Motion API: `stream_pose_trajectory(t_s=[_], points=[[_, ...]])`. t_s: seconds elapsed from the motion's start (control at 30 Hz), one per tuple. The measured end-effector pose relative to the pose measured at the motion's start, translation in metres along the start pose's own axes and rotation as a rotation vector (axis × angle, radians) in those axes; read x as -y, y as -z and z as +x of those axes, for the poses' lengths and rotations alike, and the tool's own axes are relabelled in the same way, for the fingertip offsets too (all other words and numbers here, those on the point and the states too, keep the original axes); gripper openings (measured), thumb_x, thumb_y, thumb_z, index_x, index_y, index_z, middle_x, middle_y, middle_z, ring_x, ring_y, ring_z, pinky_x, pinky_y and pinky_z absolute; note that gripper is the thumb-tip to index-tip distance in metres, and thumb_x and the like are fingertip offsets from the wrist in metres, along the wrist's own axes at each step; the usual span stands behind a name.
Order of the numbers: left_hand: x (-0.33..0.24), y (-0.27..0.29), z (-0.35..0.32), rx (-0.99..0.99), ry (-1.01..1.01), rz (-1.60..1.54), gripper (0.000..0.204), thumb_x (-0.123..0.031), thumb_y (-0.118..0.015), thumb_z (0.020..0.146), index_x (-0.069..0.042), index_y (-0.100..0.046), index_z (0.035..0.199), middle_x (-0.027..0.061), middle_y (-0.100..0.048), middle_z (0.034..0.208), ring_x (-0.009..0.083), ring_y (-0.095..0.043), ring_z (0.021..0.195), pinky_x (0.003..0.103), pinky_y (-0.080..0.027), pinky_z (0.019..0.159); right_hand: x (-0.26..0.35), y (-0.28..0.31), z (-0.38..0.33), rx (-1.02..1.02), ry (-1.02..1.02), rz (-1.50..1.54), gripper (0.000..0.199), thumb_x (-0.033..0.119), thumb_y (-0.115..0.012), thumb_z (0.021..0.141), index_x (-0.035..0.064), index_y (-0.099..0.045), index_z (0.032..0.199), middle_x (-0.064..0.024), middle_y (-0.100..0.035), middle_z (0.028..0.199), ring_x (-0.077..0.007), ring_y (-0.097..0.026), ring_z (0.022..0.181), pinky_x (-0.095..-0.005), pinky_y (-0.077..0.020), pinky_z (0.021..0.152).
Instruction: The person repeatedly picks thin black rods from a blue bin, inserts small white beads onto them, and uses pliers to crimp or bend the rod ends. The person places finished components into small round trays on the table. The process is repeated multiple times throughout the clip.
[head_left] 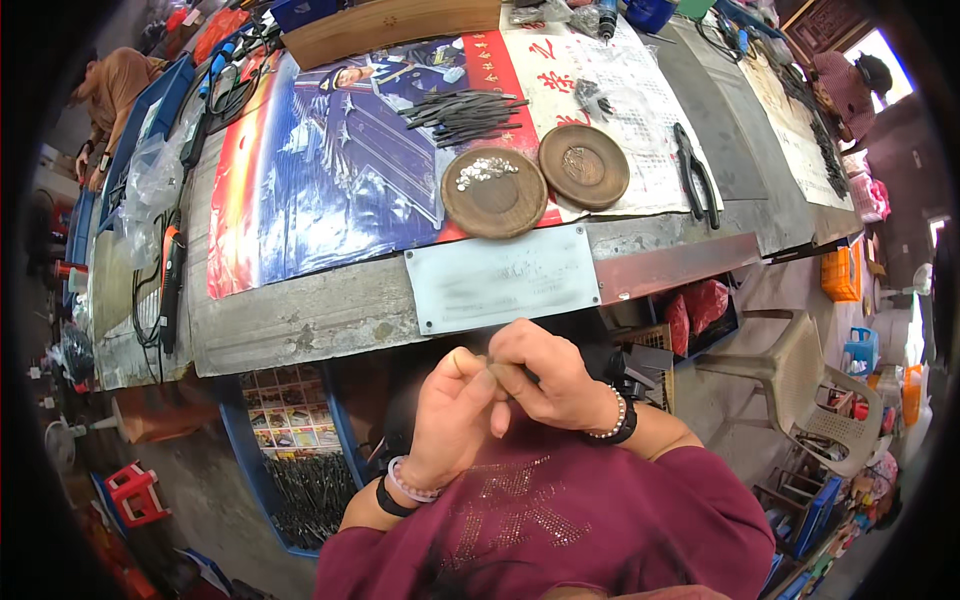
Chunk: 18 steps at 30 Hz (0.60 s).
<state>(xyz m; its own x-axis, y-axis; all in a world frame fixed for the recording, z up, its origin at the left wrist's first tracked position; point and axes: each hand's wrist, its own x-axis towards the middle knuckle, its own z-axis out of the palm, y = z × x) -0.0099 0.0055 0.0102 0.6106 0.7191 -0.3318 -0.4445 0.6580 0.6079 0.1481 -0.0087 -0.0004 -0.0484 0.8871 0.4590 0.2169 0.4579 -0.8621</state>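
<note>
My left hand [452, 415] and my right hand [548, 378] meet just in front of the table edge, fingertips pinched together. Whatever lies between them is too small and covered to make out. Beyond them a pale metal plate [505, 285] is fixed at the table's front edge. Behind it stands a round wooden dish [495, 218] holding small shiny silver pieces [486, 173]. A second wooden dish [607, 196], to its right, contains fine thin bits. Farther back lies a pile of thin black rods [465, 116]. Black-handled pliers [692, 178] rest on the right, apart from both hands.
A printed poster [275, 225] covers much of the table [300, 335]. A corded, orange-and-black tool [172, 262] hangs at the left edge. Below stands a blue crate [238, 440] with black rods. A plastic chair [795, 375] is at right. Other people [120, 85] sit at far left and far right.
</note>
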Motion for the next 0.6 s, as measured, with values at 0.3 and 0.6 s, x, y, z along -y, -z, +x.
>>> stream_pose_trajectory(t_s=[0.3, 0.6], points=[[-0.003, -0.003, -0.007, 0.154, 0.019, 0.131, 0.009, -0.009, -0.057, 0.094, -0.004, -0.050, 0.096, 0.0116, -0.058, 0.091, 0.0140, -0.055, 0.066, 0.025, -0.046, 0.057, 0.003, 0.030, 0.011, 0.369, -0.374, 0.804, 0.015, 0.015, -0.064, 0.090, 0.0028, -0.057, 0.096, -0.0021, -0.050, 0.093, -0.0112, -0.047, 0.086, -0.0254, -0.0411, 0.078], [-0.013, -0.002, 0.000, 0.074, 0.061, 0.106, 0.020, -0.012, -0.053, 0.096, 0.000, -0.058, 0.110, 0.0065, -0.057, 0.087, 0.0113, -0.047, 0.068, 0.026, -0.039, 0.065, -0.028, 0.144, 0.075, -0.205, -0.145, -0.409, 0.011, 0.008, -0.058, 0.090, -0.0026, -0.062, 0.092, -0.0034, -0.059, 0.072, -0.0067, -0.052, 0.068, -0.0226, -0.0433, 0.063]])
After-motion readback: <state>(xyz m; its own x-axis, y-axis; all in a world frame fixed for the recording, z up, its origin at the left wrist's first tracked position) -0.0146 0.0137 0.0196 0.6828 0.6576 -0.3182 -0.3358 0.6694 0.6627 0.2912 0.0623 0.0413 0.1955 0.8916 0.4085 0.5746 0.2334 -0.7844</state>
